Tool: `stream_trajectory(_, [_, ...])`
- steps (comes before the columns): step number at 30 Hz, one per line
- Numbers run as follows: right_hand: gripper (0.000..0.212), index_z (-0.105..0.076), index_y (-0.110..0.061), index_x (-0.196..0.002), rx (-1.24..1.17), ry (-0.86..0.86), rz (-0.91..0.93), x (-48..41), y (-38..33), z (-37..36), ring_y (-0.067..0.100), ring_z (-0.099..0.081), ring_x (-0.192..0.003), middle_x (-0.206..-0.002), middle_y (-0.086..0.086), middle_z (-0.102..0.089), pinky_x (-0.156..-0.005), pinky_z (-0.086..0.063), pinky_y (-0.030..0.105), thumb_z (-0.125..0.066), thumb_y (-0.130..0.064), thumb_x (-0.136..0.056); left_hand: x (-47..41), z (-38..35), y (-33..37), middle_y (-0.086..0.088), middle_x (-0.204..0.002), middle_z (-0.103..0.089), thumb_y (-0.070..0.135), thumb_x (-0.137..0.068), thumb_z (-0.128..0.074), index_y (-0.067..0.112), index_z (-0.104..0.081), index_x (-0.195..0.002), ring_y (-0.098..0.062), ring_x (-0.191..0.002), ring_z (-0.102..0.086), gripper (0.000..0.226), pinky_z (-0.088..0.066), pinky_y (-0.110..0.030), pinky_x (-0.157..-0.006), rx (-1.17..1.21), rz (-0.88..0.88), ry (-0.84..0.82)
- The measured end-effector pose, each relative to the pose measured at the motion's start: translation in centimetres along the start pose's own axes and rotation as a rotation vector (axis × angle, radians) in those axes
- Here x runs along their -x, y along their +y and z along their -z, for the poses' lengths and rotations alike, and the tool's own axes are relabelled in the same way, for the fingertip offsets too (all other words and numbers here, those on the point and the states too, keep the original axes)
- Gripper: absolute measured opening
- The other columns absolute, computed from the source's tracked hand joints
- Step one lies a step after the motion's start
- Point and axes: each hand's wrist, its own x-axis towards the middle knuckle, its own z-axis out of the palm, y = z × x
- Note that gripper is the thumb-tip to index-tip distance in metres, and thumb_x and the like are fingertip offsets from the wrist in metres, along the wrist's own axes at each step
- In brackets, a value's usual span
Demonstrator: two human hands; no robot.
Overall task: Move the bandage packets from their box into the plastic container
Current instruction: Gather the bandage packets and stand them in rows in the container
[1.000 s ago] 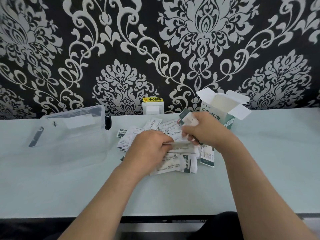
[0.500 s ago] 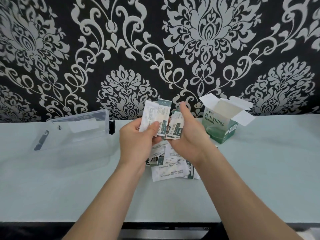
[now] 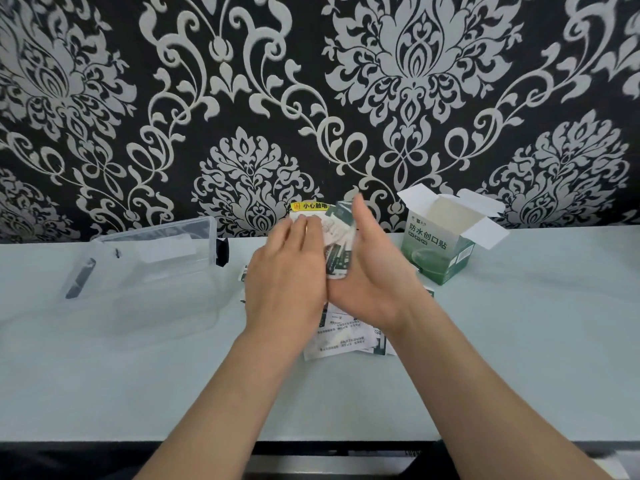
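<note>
Held stack (image 3: 337, 247) of bandage packets: up off table, sandwiched betw. both hands, left of box. Long axis roughly upright, top end toward wall. Motion-blurred, print unreadable.

L hand (image 3: 287, 271): back to camera, fingers laid across stack's near/left face. Thumb hidden, so can't tell if it pinches or only presses.

R hand (image 3: 369, 271): fingers straight, pointing up, palm flat vs. stack's right side. Pressing, not curled round.

Loose packets (image 3: 346, 341): flat on table (image 3: 519, 341) under the wrists, overlapping, long axes mostly L–R.

Box (image 3: 440, 251): green/white, upright, flaps open, just right of R hand.

Plastic container (image 3: 156, 282): clear, left of L hand, apart from it; black latch (image 3: 221, 252) at its right end. L hand sits betw. stack and container.

Yellow label (image 3: 309, 206) on wall behind stack.
</note>
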Motion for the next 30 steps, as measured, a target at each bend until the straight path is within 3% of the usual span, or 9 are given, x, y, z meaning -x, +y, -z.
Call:
stream_trajectory(2, [0.064,-0.055,-0.005,-0.132,0.083,-0.014,-0.027,0.0,0.3,-0.4,0.023,-0.061,-0.118,-0.125,0.012,-0.065,-0.107,-0.041,0.040,-0.042,-0.056,-0.095,-0.2,-0.1,0.2,0.000,-0.159,-0.023,0.015,-0.095,-0.042,0.013,-0.020,-0.151,-0.020,-0.147,-0.012,0.061,-0.023,-0.044,-0.113,-0.053,-0.005,-0.135])
stream_trajectory(4, [0.045,-0.056,-0.004,-0.128,0.110,0.150,0.046,-0.5,0.6,-0.2,0.025,-0.067,-0.107,-0.116,0.014,-0.069,-0.095,-0.052,0.039,-0.051,-0.037,-0.098,-0.1,-0.4,0.4,0.003,-0.162,-0.007,0.014,-0.094,-0.040,0.016,-0.011,-0.154,-0.014,-0.148,0.003,0.066,-0.009,-0.051,-0.116,0.028,-0.032,-0.256])
stream_trajectory(6, [0.030,-0.061,-0.001,-0.119,0.095,0.316,0.145,-0.6,0.2,0.4,0.025,-0.070,-0.089,-0.097,0.013,-0.071,-0.080,-0.057,0.037,-0.053,-0.020,-0.098,0.2,-0.1,0.6,0.009,-0.162,0.001,0.011,-0.091,-0.042,0.019,-0.010,-0.154,-0.004,-0.145,0.008,0.071,-0.006,-0.045,-0.119,0.242,-0.095,-0.302])
stream_trajectory(8, [0.023,-0.064,-0.001,-0.111,0.045,0.427,0.197,-0.3,-0.8,1.2,0.022,-0.061,-0.067,-0.073,0.010,-0.063,-0.067,-0.052,0.035,-0.052,-0.014,-0.096,0.3,0.5,0.4,0.011,-0.157,-0.016,0.007,-0.087,-0.050,0.024,-0.027,-0.149,0.001,-0.140,-0.007,0.069,-0.015,-0.031,-0.116,0.494,-0.131,-0.249])
stream_trajectory(10, [0.023,-0.063,-0.003,-0.108,0.037,0.506,0.200,0.0,-1.9,2.2,0.015,-0.046,-0.050,-0.057,0.003,-0.048,-0.054,-0.042,0.029,-0.048,-0.016,-0.096,0.5,0.8,-0.4,0.013,-0.134,-0.044,0.008,-0.085,-0.058,0.031,-0.051,-0.132,-0.006,-0.126,-0.034,0.053,-0.032,-0.024,-0.104,0.575,-0.153,-0.235])
stream_trajectory(13, [0.020,-0.061,-0.011,-0.104,0.098,0.564,0.145,0.1,-2.6,3.7,0.011,-0.032,-0.038,-0.047,-0.005,-0.034,-0.045,-0.032,0.025,-0.046,-0.023,-0.096,0.8,-0.1,-1.0,0.013,-0.115,-0.054,0.030,-0.085,-0.068,0.035,-0.058,-0.125,-0.011,-0.116,-0.042,0.041,-0.040,-0.029,-0.094,0.225,-0.244,-0.454])
stream_trajectory(18, [0.013,-0.059,-0.015,-0.102,0.205,0.522,0.076,0.4,-2.6,3.3,0.009,-0.022,-0.037,-0.045,-0.006,-0.029,-0.038,-0.024,0.022,-0.051,-0.020,-0.094,1.1,-2.1,-0.6,0.007,-0.126,-0.054,0.047,-0.078,-0.072,0.037,-0.048,-0.134,-0.017,-0.120,-0.040,0.061,-0.033,-0.036,-0.095,0.060,-0.246,-0.563])
stream_trajectory(23, [0.020,-0.061,-0.013,-0.110,0.437,0.579,0.090,0.8,-2.9,3.5,0.011,-0.025,-0.042,-0.051,-0.002,-0.035,-0.040,-0.024,0.023,-0.051,-0.016,-0.093,0.8,-2.2,-0.9,0.006,-0.112,-0.067,0.037,-0.079,-0.075,0.033,-0.065,-0.117,-0.017,-0.107,-0.056,0.040,-0.040,-0.030,-0.093,0.215,-0.134,-0.522])
stream_trajectory(30, [0.029,-0.061,-0.014,-0.102,0.449,0.513,0.095,1.1,-3.8,4.6,0.009,-0.023,-0.045,-0.054,-0.005,-0.033,-0.040,-0.018,0.020,-0.051,-0.041,-0.096,0.4,-1.6,-1.8,0.011,-0.082,-0.073,0.028,-0.084,-0.072,0.027,-0.077,-0.090,-0.007,-0.079,-0.065,0.007,-0.052,-0.024,-0.079,0.500,0.046,-0.362])
